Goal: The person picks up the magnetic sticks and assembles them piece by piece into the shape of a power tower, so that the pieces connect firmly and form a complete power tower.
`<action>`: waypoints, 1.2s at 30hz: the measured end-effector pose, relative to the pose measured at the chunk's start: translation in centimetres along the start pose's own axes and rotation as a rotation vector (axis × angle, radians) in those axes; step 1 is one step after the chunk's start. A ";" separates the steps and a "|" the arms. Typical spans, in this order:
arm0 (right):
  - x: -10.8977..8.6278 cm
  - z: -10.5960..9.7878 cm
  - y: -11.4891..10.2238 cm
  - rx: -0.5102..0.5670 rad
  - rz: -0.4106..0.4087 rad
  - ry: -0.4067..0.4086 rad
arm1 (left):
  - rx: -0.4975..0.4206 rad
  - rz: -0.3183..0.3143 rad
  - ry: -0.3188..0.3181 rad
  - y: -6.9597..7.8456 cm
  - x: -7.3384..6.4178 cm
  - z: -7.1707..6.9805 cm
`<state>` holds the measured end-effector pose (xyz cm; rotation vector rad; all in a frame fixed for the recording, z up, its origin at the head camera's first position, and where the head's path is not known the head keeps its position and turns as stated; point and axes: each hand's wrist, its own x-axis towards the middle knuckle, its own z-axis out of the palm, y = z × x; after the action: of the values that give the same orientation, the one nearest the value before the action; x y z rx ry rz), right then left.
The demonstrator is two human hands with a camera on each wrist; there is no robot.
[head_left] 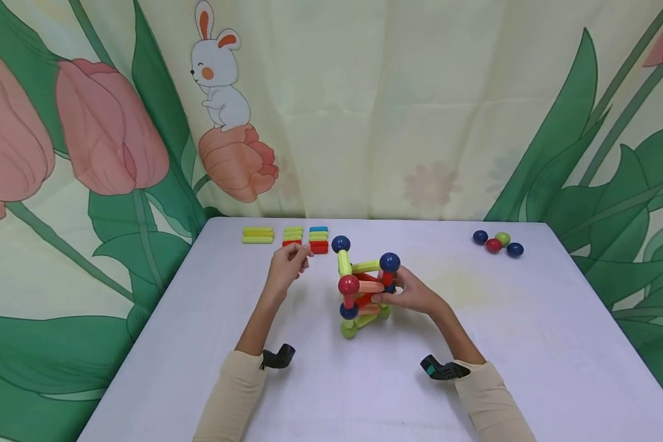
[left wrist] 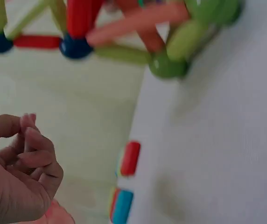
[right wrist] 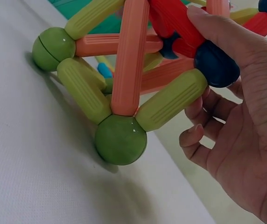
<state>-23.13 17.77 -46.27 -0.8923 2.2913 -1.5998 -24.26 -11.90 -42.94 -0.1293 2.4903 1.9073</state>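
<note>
A tower of magnetic rods and balls (head_left: 370,286) stands mid-table, with green balls at its base and blue and red balls higher up. My right hand (head_left: 417,293) grips its right side. In the right wrist view the thumb lies along a red rod (right wrist: 178,21), beside a dark blue ball (right wrist: 216,65), with the other fingers behind. My left hand (head_left: 288,267) hovers left of the tower, near the stacked rods (head_left: 318,236). Its fingers (left wrist: 39,158) are curled and the fingertips meet the thumb; nothing shows between them in the left wrist view.
Yellow-green rods (head_left: 258,236) lie at the back left, beside another small stack with red at the bottom (head_left: 293,233). Loose blue, red and green balls (head_left: 494,245) sit at the back right. A printed curtain (head_left: 398,123) hangs behind the white table (head_left: 353,393).
</note>
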 end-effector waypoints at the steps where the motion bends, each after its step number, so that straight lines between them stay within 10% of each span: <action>1: 0.0 0.0 0.0 0.000 0.000 0.003 | 0.056 0.013 0.043 -1.1 1.0 -0.6; 8: -0.3 0.5 0.2 -0.029 0.026 0.015 | 0.417 0.021 0.139 -6.8 4.9 -3.2; 20: -0.2 1.2 0.4 -0.044 0.002 0.078 | 0.697 0.017 0.039 -7.8 4.9 -3.3; 28: -0.4 1.4 0.5 -0.054 -0.012 0.134 | 0.246 -0.037 -0.070 -3.5 3.1 -2.5; 36: -0.4 1.2 0.1 -0.082 0.014 0.165 | -0.124 0.167 -0.148 4.8 0.1 -0.3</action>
<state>-22.22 17.13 -46.86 -0.7861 2.4848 -1.6411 -24.62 -10.92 -38.26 0.2192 2.3546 2.0481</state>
